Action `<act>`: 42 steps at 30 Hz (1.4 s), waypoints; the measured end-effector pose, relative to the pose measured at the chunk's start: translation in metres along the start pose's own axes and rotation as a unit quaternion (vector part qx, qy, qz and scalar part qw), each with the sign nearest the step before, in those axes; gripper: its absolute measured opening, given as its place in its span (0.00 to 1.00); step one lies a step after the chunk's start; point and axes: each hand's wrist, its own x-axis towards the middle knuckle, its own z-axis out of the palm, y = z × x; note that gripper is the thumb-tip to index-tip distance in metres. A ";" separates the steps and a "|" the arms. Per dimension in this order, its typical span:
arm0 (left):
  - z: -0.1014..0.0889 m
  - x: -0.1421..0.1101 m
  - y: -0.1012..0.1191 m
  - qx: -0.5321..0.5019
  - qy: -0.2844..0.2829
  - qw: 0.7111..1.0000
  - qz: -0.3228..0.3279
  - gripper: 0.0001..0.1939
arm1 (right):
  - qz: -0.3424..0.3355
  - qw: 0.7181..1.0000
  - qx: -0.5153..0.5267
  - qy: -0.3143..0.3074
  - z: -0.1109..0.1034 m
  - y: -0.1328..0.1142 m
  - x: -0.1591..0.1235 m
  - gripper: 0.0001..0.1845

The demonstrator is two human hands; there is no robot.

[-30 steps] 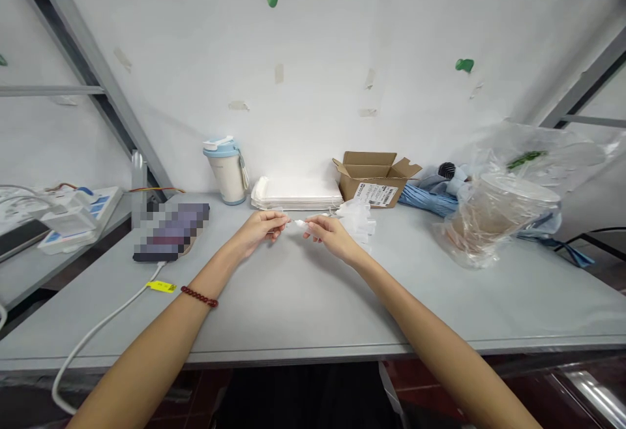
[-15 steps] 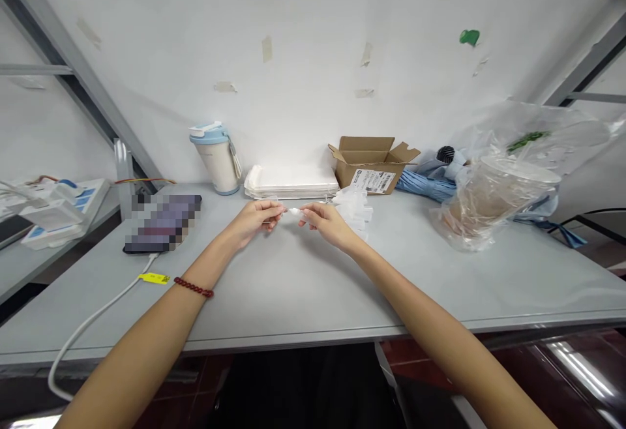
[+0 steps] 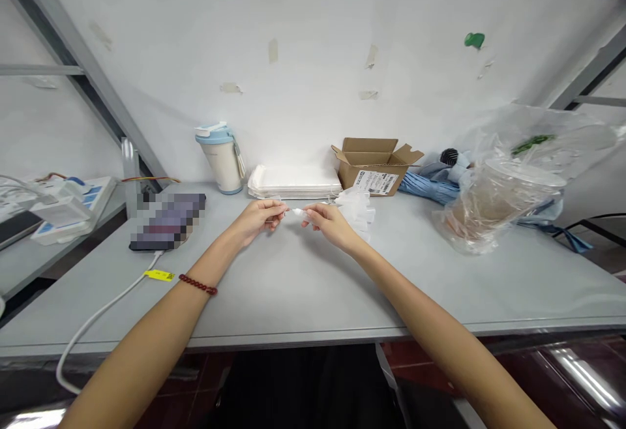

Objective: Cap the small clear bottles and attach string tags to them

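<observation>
In front of me, over the table, a small white piece (image 3: 297, 212) with a narrow end spans the gap between my fingertips; its exact kind is too small to make out. My left hand (image 3: 261, 219) pinches its left end between thumb and forefinger, with a bit of clear plastic showing by those fingers. From the other side my right hand (image 3: 328, 223) grips the wider end, its fingers curled in. Just behind my right hand lies a heap of translucent white plastic pieces (image 3: 356, 207).
Along the wall stand a cream tumbler (image 3: 222, 165), a stack of white envelopes (image 3: 296, 182) and an open cardboard box (image 3: 374, 171). A phone (image 3: 169, 220) with a white cable (image 3: 105, 305) lies left. A plastic-wrapped cup (image 3: 503, 201) and blue cloth (image 3: 430, 184) are at right.
The whole scene sits slightly farther right in the picture, as my head has turned a little. Both hands keep their pinch on the white piece, with hardly any movement.
</observation>
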 end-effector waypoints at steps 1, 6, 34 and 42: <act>0.000 0.000 0.000 0.005 0.001 1.000 0.000 0.13 | -0.002 1.000 0.001 0.001 0.000 0.000 0.000 0.13; 0.000 0.000 0.000 0.013 -0.002 1.000 -0.004 0.13 | -0.004 1.000 0.002 0.006 0.001 0.000 0.000 0.14; 0.009 -0.002 -0.004 0.081 0.009 0.997 0.016 0.11 | -0.004 0.997 -0.079 0.011 0.007 0.010 0.001 0.12; 0.009 -0.004 -0.003 0.083 -0.003 0.996 0.010 0.11 | -0.027 0.993 -0.117 0.021 0.008 0.010 0.000 0.12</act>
